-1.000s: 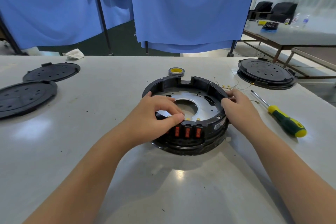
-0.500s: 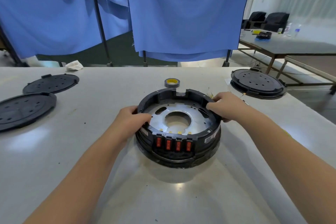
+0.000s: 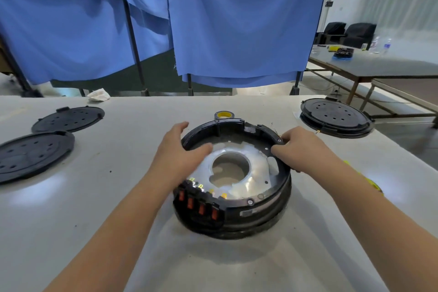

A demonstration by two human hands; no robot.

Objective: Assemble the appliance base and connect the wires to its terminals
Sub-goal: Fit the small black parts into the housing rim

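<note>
The round black appliance base (image 3: 258,206) sits mid-table, with a silver metal plate (image 3: 256,166) inside and a terminal block with red tabs (image 3: 196,206) at its front left. My left hand (image 3: 177,152) straddles the left rim, thumb inside on the plate and fingers outside. My right hand (image 3: 298,144) grips the right rim with curled fingers. A few thin wires (image 3: 317,131) lie just beyond my right hand.
Two black perforated lids (image 3: 68,118) (image 3: 30,154) lie at the left. Another black base (image 3: 334,118) stands at the far right. A yellow-cored tape roll (image 3: 224,115) sits behind the base. A yellow-handled screwdriver (image 3: 372,185) shows partly behind my right forearm.
The base has turned, so the terminal block now faces front left. My left hand slid further back along the left rim, its thumb now on the plate. My right hand stays on the right rim.
</note>
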